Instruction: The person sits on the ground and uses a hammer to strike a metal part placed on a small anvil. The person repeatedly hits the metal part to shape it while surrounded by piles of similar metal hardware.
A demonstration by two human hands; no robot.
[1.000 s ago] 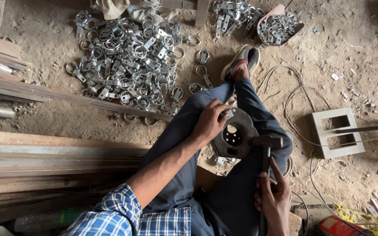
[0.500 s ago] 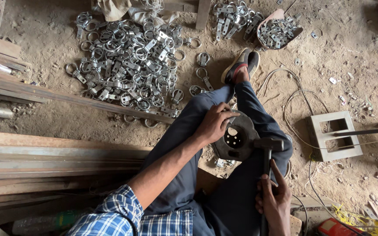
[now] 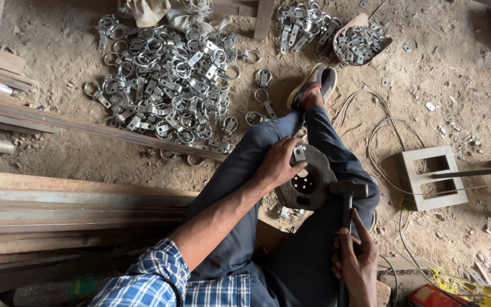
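On the person's lap sits a round black metal block — the left hand stays on it, fingers pinching a small metal clip. Right hand, wrapped round the hammer, has barely moved.

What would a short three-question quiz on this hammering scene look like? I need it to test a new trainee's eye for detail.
1. True or false: the right hand holds the hammer by its handle.
2. What does the left hand press onto the round black steel die?
A. a small metal clamp piece
B. a nail
C. a cable
3. Fill in: the heap of metal ring clamps lies on the ____ floor.

Key: 1 true; 2 A; 3 dirt.
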